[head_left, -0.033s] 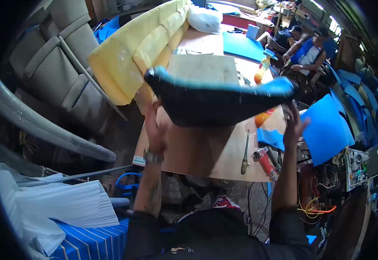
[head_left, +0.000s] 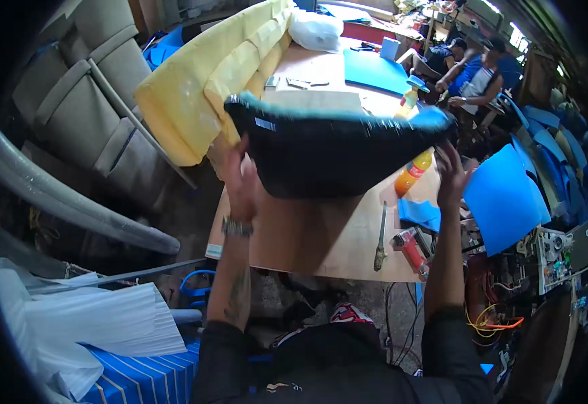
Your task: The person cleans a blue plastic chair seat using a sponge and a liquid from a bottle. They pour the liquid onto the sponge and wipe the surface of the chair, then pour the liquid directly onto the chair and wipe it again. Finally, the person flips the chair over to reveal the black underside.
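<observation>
A large black panel (head_left: 321, 158), wide at the top and narrower below, is held up over the wooden table (head_left: 287, 259). Its upper edge shines bluish, and a small pale label shows near its left end. What kind of piece it is cannot be made out. My left hand (head_left: 242, 185), a watch on its wrist, grips the panel's left side; its fingertips are partly hidden. At the right end, the fingers of my right hand (head_left: 451, 176) curl against the panel's underside. Behind the panel's right part stands a bottle of orange liquid (head_left: 414, 174).
A long-handled tool (head_left: 380, 242) and a red tool (head_left: 412, 252) lie on the table near its front edge. Yellow foam cushioning (head_left: 189, 94) runs along the left. Blue sheets (head_left: 506, 198) lean at the right. Two people (head_left: 472, 81) sit at the far right.
The black panel has tilted, so more of its dark face and the pale label show. Both hands have shifted slightly with it. More of the near orange bottle is visible.
</observation>
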`<state>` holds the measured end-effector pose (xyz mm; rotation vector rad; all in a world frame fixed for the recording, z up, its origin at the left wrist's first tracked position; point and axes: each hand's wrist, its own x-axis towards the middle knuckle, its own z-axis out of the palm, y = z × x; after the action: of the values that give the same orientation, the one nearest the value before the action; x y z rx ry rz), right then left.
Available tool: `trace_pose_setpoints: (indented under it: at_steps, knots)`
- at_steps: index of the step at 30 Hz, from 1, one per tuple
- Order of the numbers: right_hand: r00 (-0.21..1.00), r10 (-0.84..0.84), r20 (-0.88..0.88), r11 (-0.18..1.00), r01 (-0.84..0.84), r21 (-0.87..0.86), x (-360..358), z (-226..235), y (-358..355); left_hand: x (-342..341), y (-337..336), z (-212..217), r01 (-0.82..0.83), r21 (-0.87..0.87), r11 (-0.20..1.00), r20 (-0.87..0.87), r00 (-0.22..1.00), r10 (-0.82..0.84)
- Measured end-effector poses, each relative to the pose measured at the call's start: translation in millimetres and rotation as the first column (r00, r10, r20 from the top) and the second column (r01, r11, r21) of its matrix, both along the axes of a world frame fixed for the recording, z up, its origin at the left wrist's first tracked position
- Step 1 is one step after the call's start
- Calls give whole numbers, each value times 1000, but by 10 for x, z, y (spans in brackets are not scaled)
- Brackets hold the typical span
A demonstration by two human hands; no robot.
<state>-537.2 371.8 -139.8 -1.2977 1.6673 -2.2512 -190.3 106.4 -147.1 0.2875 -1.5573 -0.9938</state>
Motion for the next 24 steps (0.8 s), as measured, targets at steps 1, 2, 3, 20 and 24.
trace_pose_setpoints:
  at_steps: [1, 2, 3, 20, 24]
  knots:
    - [995, -97, -26, 985, 100, 139, -182, 181, -282, -208, -234, 214, -85, -43, 995, 86, 992, 88]
    - [994, -95, 48, 975, 84, 205, -242, 395, -576, -353, -427, 358, -179, -96, 979, 178, 965, 194]
    - [975, 64, -214, 933, 18, 359, -254, 539, -785, -467, -480, 480, -143, -90, 986, 249, 955, 162]
    - [795, -459, 397, 887, 431, 164, -847, -2553, -1966, -1362, -1327, -2591, -270, 420, 867, -182, 910, 372]
    - [798, -346, 494, 909, 415, -33, -1008, -2713, -2048, -1363, -1650, -2965, -427, 172, 888, -5, 901, 434]
